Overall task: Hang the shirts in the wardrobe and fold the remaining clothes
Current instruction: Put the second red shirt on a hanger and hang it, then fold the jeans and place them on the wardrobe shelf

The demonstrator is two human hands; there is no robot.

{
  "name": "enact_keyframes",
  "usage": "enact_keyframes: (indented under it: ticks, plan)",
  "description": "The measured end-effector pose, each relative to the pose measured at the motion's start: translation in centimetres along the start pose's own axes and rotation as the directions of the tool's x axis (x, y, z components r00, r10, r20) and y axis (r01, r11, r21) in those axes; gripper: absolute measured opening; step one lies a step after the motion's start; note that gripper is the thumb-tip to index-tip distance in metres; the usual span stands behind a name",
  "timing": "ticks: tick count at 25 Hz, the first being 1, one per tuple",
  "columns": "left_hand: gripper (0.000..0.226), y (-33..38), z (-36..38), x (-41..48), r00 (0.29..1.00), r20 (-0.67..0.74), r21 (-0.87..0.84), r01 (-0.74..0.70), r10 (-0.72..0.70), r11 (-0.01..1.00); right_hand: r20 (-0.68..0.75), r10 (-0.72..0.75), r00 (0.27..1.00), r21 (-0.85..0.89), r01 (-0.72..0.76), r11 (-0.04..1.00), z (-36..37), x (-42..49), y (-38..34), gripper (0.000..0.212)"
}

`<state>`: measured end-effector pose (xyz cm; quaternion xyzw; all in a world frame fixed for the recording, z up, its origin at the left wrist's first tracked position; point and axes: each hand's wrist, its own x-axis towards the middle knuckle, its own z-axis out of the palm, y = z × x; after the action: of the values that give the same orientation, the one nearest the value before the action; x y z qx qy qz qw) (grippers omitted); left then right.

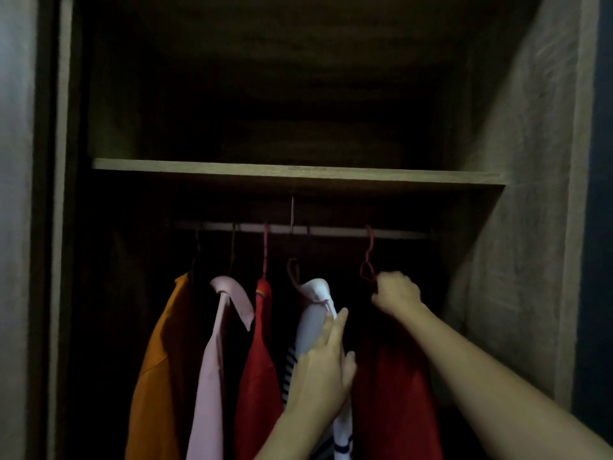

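Inspection covered a dim wardrobe [530,227] with one shelf [298,174] and a hanging rail [331,231] just below it. Five garments hung in a row beneath the rail. From left to right these were an orange shirt [159,360], a pink collared shirt [212,360], a red shirt [260,360], a white shirt with navy stripes [315,303] and a dark red shirt [391,393]. The dark red shirt hung at the right end on a red hanger [367,260], whose hook sat over the rail. The right hand [396,292] was raised to that hanger, its fingers curled tight round the neck below the hook. The left hand [323,370] lay against the right side of the white shirt, its fingers [336,327] straight and close together on the cloth below the collar, the thumb on the near side. Whether the white shirt's hanger was hooked on the rail could not be told in the poor light.
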<state>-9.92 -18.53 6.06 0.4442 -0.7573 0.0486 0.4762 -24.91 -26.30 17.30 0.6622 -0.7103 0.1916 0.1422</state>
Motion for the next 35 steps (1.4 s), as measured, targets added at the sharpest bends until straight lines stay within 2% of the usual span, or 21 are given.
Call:
enact_keyframes:
  ticks: [2,4,5,7,9,11,13,15,18,19,21,22,24,26,27,29,32,35]
  plan:
    - [0.064,-0.2,-0.9,-2.4,0.999,-0.037,-0.191,0.031,-0.039,0.981,-0.231,-0.035,0.972,0.122,0.064,0.99,0.2,-1.7,-0.5,0.034]
    - [0.064,-1.4,-2.0,-5.7,0.967,-0.178,-0.335,0.116,-0.184,0.935,-0.503,-0.062,0.862,0.307,0.245,0.92,1.5,-4.9,-1.7,0.035]
    - [0.061,-2.3,-2.6,-7.6,0.929,-0.252,-0.348,0.173,-0.27,0.921,-0.566,-0.057,0.823,0.385,0.325,0.864,2.2,-6.9,-2.6,0.036]
    - [0.053,-3.8,-4.5,-11.5,0.845,-0.339,-0.326,0.308,-0.415,0.894,-0.59,-0.094,0.802,0.47,0.436,0.767,4.8,-11.1,-5.2,0.039]
    - [0.046,-5.1,-7.2,-16.1,0.781,-0.328,-0.271,0.461,-0.532,0.845,-0.552,-0.186,0.813,0.502,0.502,0.704,8.4,-15.7,-8.3,0.04]
    - [0.045,-6.9,-10.3,-22.5,0.734,-0.309,-0.126,0.598,-0.604,0.791,-0.427,-0.327,0.843,0.541,0.528,0.654,12.7,-22.1,-12.6,0.042]
    - [0.049,-7.7,-13.2,-28.8,0.699,-0.236,0.002,0.695,-0.675,0.719,-0.23,-0.437,0.87,0.649,0.471,0.597,16.0,-28.9,-16.0,0.054]
    - [0.051,-8.5,-16.9,-36.8,0.594,-0.182,0.067,0.802,-0.783,0.593,0.008,-0.566,0.825,0.719,0.388,0.577,18.6,-37.3,-19.9,0.078]
    - [0.055,-8.5,-22.2,-49.7,0.392,-0.168,0.133,0.918,-0.905,0.373,0.278,-0.697,0.66,0.748,0.306,0.589,22.1,-49.5,-23.8,0.094]
    - [0.058,-8.0,-23.5,-54.3,0.306,-0.178,0.146,0.948,-0.935,0.282,0.334,-0.734,0.591,0.738,0.321,0.594,23.0,-53.5,-24.3,0.092]
    - [0.057,-6.6,-25.5,-61.4,0.182,-0.204,0.149,0.977,-0.962,0.153,0.411,-0.781,0.471,0.706,0.378,0.599,23.9,-59.4,-24.7,0.084]
    - [0.053,-5.8,-26.4,-64.8,0.126,-0.224,0.155,0.984,-0.966,0.092,0.433,-0.791,0.433,0.693,0.401,0.599,24.1,-62.0,-24.8,0.08]
    - [0.05,-4.9,-27.3,-69.9,0.049,-0.239,0.201,0.98,-0.97,0.0,0.433,-0.808,0.4,0.661,0.469,0.586,24.0,-65.0,-25.2,0.077]
    - [0.051,-4.9,-27.2,-74.4,-0.032,-0.222,0.232,0.969,-0.975,-0.085,0.462,-0.835,0.3,0.663,0.508,0.55,24.5,-66.9,-26.4,0.089]
    - [0.051,-5.1,-26.9,-76.4,-0.079,-0.212,0.234,0.964,-0.974,-0.129,0.498,-0.838,0.221,0.683,0.494,0.537,25.1,-67.6,-27.3,0.095]
    - [0.052,-5.7,-25.8,-79.0,-0.138,-0.198,0.211,0.961,-0.971,-0.18,0.53,-0.841,0.107,0.702,0.502,0.506,26.9,-68.2,-29.5,0.097]
    - [0.057,-6.9,-23.7,-83.7,-0.323,-0.236,0.051,0.938,-0.917,-0.344,0.491,-0.871,-0.033,0.726,0.568,0.388,32.1,-70.6,-35.3,0.083]
    - [0.066,-7.7,-20.4,-88.8,-0.531,-0.247,-0.05,0.843,-0.811,-0.536,0.429,-0.89,-0.153,0.712,0.663,0.23,38.9,-73.7,-41.0,0.067]
